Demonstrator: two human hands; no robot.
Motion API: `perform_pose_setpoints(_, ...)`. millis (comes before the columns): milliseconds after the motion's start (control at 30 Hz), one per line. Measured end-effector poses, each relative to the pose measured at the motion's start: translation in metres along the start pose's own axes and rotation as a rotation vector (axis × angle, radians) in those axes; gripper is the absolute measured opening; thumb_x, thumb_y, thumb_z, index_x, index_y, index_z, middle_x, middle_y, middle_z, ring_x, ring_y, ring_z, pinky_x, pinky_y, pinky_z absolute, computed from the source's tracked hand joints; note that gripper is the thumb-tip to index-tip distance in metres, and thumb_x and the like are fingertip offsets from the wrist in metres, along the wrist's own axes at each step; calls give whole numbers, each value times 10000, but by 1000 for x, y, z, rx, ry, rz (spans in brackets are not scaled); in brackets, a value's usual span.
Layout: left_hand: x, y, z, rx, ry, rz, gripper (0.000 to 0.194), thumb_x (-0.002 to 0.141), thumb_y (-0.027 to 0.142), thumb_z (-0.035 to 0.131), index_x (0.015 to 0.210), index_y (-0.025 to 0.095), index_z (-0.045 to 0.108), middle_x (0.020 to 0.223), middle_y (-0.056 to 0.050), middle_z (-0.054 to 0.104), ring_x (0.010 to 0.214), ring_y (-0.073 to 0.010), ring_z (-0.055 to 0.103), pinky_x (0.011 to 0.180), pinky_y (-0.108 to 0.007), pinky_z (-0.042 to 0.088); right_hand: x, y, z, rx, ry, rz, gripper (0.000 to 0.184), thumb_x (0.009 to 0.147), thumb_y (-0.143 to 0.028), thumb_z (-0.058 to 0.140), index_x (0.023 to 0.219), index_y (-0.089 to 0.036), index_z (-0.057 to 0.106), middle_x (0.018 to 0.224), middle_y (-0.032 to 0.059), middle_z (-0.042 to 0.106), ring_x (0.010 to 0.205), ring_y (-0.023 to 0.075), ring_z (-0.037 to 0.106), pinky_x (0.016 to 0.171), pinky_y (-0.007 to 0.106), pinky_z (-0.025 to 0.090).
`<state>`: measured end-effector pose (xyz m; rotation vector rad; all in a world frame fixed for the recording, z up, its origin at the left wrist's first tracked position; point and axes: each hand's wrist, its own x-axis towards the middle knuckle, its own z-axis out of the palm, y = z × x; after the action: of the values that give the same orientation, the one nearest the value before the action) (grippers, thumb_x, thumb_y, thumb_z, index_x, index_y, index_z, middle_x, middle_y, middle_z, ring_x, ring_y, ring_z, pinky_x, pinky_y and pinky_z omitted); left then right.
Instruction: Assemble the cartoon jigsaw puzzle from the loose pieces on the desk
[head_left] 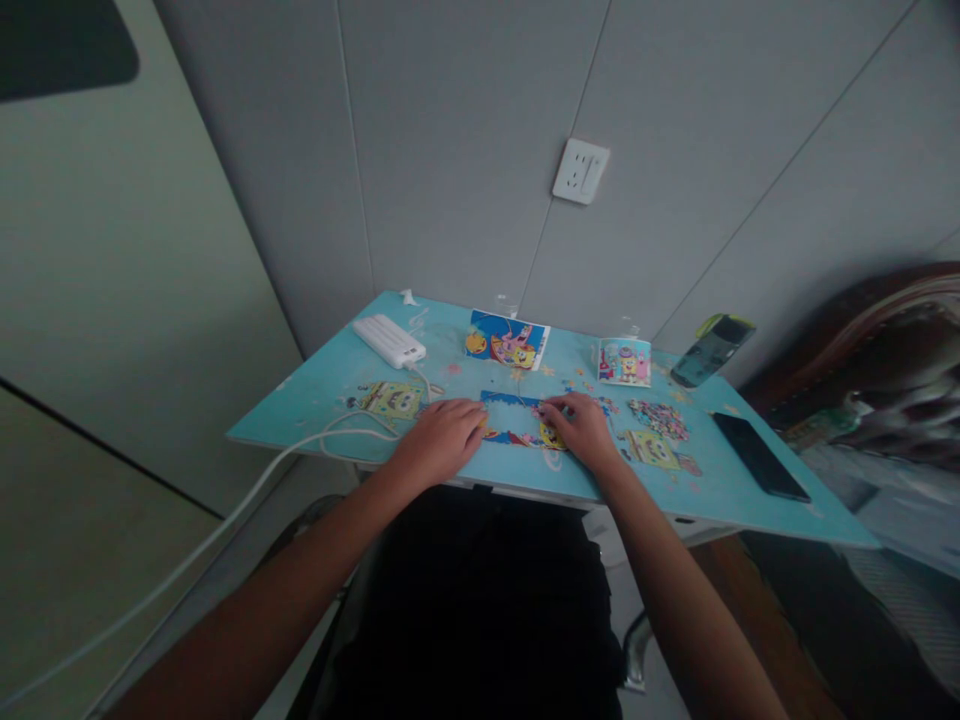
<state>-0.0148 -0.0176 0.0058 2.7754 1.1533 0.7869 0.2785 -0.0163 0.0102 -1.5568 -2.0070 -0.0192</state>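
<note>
A partly built cartoon jigsaw (514,422) lies near the front edge of a light blue table (300,400). My left hand (441,438) rests palm down on its left end, fingers curled over the pieces. On the puzzle's right end my right hand (581,430) lies with fingers bent and pressed to the pieces. Whether either hand pinches a piece is hidden. A heap of loose pieces (658,418) sits just right of my right hand, with a yellow assembled patch (654,450) below it. Another yellow patch (391,400) lies left of my left hand.
A white power bank (388,340) with a white cable (225,520) trails off the left edge. Two picture cards (506,340) (624,362) stand at the back. A black phone (759,455) lies at the right, another device (711,350) leans on the wall. Wall socket (580,171) above.
</note>
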Motion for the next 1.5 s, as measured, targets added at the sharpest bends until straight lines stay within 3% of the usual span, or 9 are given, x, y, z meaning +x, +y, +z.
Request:
perform_pose_setpoints(233,0,1,-1,-5,2,-4,302,1027,310,462,1234,227,665,1346,-76,654,1265,-251,581,1096,-459,428,0,2,1,-22,-71,-43,273,967,-353,600,1166,-277,771,1019,74,713,983,263,632,889,402,457)
perform_pose_setpoints(700,0,0,0,12,6,-3,297,1029,299,458,1243,232,654,1349,-66,652,1265,-247,578,1101,-455,430,-2,0,3,-5,-82,-43,234,946,-384,632,1095,-296,791,1020,69,689,984,260,613,910,412,458)
perform_pose_setpoints(933,0,1,0,9,5,0,293,1032,298,461,1237,223,657,1351,-69,651,1272,-244,574,1113,-448,418,-1,5,3,13,-45,-25,351,914,-146,520,1139,-230,776,1015,75,705,995,257,628,937,405,459)
perform_pose_setpoints(1167,0,1,-1,1,2,-6,299,1033,309,463,1245,227,658,1349,-68,653,1273,-239,573,1115,-439,413,-2,-2,2,18,-76,-42,229,952,-374,631,1092,-280,785,1021,66,705,998,258,627,922,403,456)
perform_pose_setpoints(1500,0,0,0,-8,-3,-8,294,1025,288,475,1247,219,656,1343,-67,655,1268,-245,574,1111,-448,412,-1,-1,4,26,-91,-50,232,952,-384,646,1110,-282,782,1039,65,704,998,247,621,924,400,447)
